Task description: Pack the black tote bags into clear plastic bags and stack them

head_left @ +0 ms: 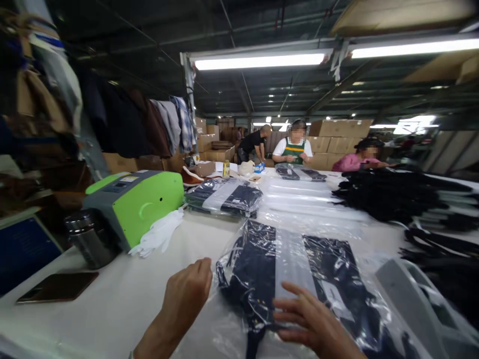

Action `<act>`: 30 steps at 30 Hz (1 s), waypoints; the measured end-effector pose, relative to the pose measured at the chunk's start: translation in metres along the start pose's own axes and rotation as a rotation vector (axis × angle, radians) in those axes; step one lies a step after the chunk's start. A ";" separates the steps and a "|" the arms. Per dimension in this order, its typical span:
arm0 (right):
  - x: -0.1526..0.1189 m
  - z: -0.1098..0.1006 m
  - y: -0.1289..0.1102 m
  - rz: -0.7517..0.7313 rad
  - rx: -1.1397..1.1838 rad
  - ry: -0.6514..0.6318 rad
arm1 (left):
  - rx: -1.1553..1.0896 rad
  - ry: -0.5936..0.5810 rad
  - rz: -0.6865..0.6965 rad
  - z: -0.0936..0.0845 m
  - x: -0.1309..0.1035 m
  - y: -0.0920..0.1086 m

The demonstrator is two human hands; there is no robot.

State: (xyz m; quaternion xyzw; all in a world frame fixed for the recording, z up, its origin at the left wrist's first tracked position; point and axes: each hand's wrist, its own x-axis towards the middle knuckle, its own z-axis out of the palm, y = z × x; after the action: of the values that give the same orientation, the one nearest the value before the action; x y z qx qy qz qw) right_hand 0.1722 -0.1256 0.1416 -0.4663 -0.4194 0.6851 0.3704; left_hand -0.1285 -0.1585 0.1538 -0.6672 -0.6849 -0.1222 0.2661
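- Garment (258,264), dark and folded in a clear plastic bag, lies flat on the white surface (123,309), right in front of the person. Pale strip (294,249) down the middle, white label (337,299) on the right half.
- Left hand (189,286) is just beside the bag's left edge, fingers curled in together. Honestly can't tell if they're pinching any plastic.
- Right hand (309,316) is over the lower middle of the bag, fingers straight and a bit apart, not clamped on anything. Can't tell if it's touching.
- Another bagged bundle (224,197) sits further back.
- Off to the left: green and grey machine (149,204), white glove (159,234) against it, flask (90,237), phone (58,287).
- Big heap of black pieces (396,194) on the right.
- Co-worker in a green apron (294,149) across the way.
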 end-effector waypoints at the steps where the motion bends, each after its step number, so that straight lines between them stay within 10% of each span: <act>1: 0.004 0.017 -0.002 0.078 0.110 -0.076 | -0.045 0.077 0.096 -0.005 -0.005 0.015; 8: 0.043 0.062 -0.008 0.018 0.262 -0.058 | -0.264 0.295 0.400 -0.012 -0.019 0.058; 16: 0.037 0.030 -0.031 -0.432 -0.429 -0.187 | -0.770 -0.076 0.167 -0.020 -0.011 0.058; 22: 0.027 0.030 -0.061 -0.493 -0.557 -0.366 | -1.447 -0.710 -0.082 -0.021 0.009 0.071; 30: 0.029 -0.004 -0.046 -0.216 -0.176 -0.224 | -1.904 -0.646 -0.364 -0.005 -0.001 0.097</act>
State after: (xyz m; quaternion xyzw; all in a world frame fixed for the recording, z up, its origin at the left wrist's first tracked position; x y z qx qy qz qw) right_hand 0.1728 -0.0812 0.1732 -0.3700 -0.5642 0.6494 0.3508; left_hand -0.0329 -0.1543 0.1387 -0.4888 -0.4334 -0.4686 -0.5947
